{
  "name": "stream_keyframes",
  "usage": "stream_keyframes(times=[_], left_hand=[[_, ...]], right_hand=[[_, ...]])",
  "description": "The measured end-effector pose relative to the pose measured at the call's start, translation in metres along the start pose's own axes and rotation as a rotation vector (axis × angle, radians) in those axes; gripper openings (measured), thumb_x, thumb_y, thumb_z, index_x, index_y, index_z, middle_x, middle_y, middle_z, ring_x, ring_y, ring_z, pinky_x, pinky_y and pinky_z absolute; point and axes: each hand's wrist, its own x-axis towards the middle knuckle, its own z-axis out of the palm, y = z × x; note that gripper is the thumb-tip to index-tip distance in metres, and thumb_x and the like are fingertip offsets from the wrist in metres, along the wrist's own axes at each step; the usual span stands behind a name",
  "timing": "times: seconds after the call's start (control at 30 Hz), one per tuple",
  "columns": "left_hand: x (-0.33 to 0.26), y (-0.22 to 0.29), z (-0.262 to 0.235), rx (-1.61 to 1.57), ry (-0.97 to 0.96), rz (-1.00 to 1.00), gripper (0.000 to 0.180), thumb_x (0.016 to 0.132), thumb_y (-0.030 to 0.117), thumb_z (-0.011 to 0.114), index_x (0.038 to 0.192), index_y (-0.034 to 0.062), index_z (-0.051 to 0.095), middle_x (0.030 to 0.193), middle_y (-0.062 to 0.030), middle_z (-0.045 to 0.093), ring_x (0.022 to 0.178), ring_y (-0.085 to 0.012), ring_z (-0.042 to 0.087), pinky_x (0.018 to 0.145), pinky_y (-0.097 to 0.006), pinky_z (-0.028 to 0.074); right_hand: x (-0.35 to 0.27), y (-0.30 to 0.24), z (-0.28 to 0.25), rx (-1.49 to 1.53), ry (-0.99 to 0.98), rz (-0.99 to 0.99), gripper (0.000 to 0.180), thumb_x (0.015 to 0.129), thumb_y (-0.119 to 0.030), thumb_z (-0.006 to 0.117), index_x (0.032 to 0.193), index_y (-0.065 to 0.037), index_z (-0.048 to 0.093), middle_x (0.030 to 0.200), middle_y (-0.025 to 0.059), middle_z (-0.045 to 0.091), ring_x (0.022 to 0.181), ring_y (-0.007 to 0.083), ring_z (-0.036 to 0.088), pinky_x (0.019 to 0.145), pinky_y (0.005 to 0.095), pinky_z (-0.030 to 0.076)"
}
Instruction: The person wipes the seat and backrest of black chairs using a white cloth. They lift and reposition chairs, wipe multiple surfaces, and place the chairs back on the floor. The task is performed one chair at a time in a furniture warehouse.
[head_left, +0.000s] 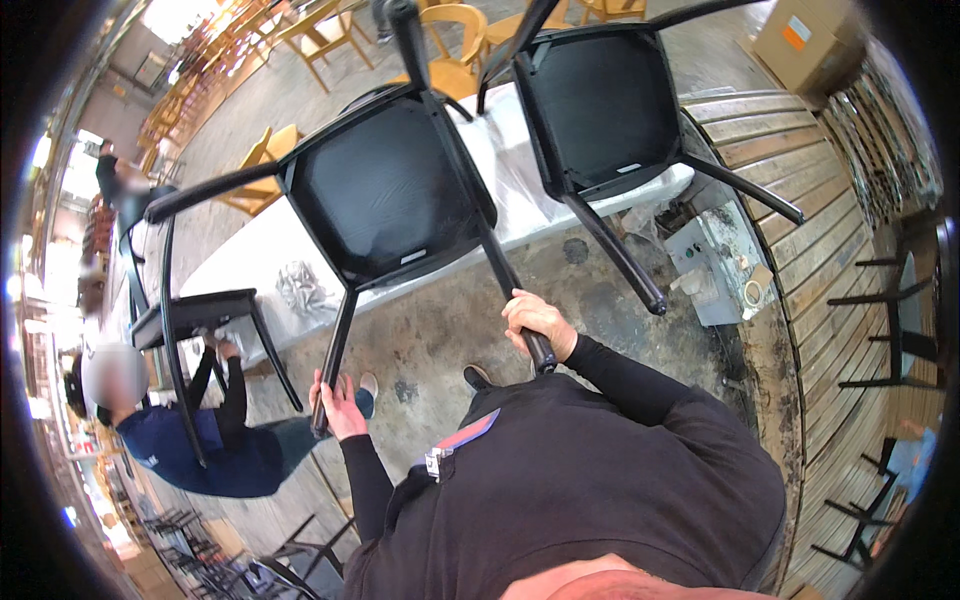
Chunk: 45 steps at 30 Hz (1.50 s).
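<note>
A black chair [383, 190] lies upturned on the white-covered table [240, 255], its seat underside and legs facing me. My right hand [538, 322] wraps around one of its near legs, close to the leg's end. Around the end of the other near leg is my left hand [341, 405], palm against the wood with the fingers partly curled. To the right, a second black chair [605, 110] is upturned on the same table, and neither hand touches it.
At left, a person in dark blue [215, 450] handles another black chair [190, 315]. Crumpled clear plastic [300, 287] lies on the table. A grey box [715, 265] stands right of the table, by wooden slats [830, 230]. Wooden chairs [455, 40] stand beyond.
</note>
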Motion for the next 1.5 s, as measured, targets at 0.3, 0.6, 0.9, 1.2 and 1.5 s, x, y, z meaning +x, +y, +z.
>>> stream_keyframes(times=[0.3,0.6,0.9,1.2,1.5], left_hand=[[-0.011,-0.013,-0.016,0.068,-0.144,0.022,0.028,0.095,0.017,0.067,0.119,0.0187,0.053,0.150,-0.0012,0.044,0.131,-0.0204,0.046,0.101,-0.054,0.046],[0.161,0.016,-0.071,1.708,-0.454,-0.149,0.056,0.085,0.022,0.063,0.137,0.0086,0.049,0.143,-0.0187,0.049,0.118,-0.0372,0.059,0.101,-0.044,0.047],[0.339,-0.056,0.041,1.950,-0.480,0.143,0.048,0.076,0.039,0.068,0.115,0.0102,0.069,0.122,-0.0117,0.066,0.123,-0.0320,0.054,0.112,-0.053,0.028],[0.258,0.032,0.096,0.631,-0.432,-0.057,0.008,0.087,0.009,0.068,0.085,0.0024,0.071,0.079,-0.0008,0.068,0.072,-0.0072,0.058,0.067,-0.022,0.045],[-0.048,0.069,0.248,0.724,-1.735,0.742,0.039,0.077,0.001,0.066,0.116,0.0050,0.065,0.128,-0.0198,0.055,0.131,-0.0376,0.045,0.110,-0.049,0.036]], right_hand=[[-0.003,0.005,-0.004,-0.040,0.001,0.063,0.020,0.070,0.006,0.073,0.078,-0.006,0.058,0.086,0.0073,0.066,0.110,0.0307,0.066,0.107,0.0501,0.041],[-0.035,0.016,0.004,-0.255,-0.125,0.509,0.086,0.077,-0.009,0.077,0.150,-0.006,0.031,0.141,0.0195,0.050,0.127,0.0320,0.055,0.103,0.0360,0.044],[-0.081,0.011,-0.052,-0.433,0.276,1.176,0.044,0.092,-0.007,0.064,0.133,0.001,0.050,0.089,0.0086,0.070,0.076,0.0138,0.067,0.066,0.0280,0.054],[0.054,-0.054,-0.055,0.093,0.164,0.842,0.041,0.095,-0.007,0.061,0.134,0.002,0.052,0.117,0.0152,0.066,0.108,0.0220,0.066,0.096,0.0340,0.050],[0.140,-0.074,0.011,0.908,0.184,0.656,0.065,0.087,-0.018,0.073,0.144,-0.005,0.042,0.132,0.0100,0.057,0.116,0.0208,0.059,0.095,0.0332,0.051]])
